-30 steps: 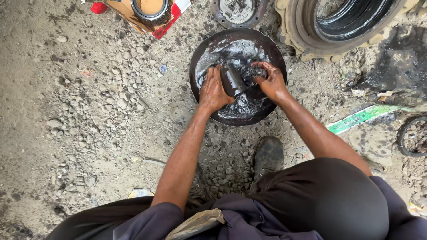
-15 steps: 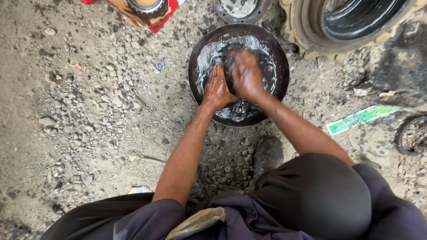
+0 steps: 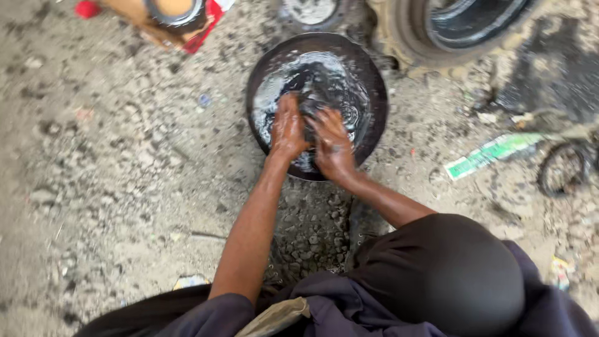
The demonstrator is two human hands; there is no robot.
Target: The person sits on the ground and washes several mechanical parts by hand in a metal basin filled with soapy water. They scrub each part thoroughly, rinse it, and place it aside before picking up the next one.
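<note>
At the upper left of the frame, a small red object (image 3: 87, 9) lies on the gravel ground (image 3: 112, 175), and just right of it a red and tan box (image 3: 178, 22) carries a dark metal ring (image 3: 175, 9) on top. Toward the upper middle, a round dark basin (image 3: 374, 87) sits on the ground, filled with murky, soapy liquid. Both of the person's hands are down in it. The left hand (image 3: 288, 128) lies at the left of the basin's middle, fingers curled downward; the right hand (image 3: 332, 145) is just beside it, touching or nearly touching it, with its fingers bent toward a dark object (image 3: 312, 109) half sunk in the liquid between the 2 hands. Whether either hand actually grips that object I cannot tell, since the fingertips are blurred and partly under the liquid. Above the basin, at the top edge, is a round metal part (image 3: 311, 9). To the upper right stands a large tyre (image 3: 405, 37). Farther right, a green and white strip (image 3: 493, 153) lies flat on the ground, and at the right edge sits a small dark ring (image 3: 561, 168). The person's dark clothing (image 3: 449, 274) fills the lower right.
</note>
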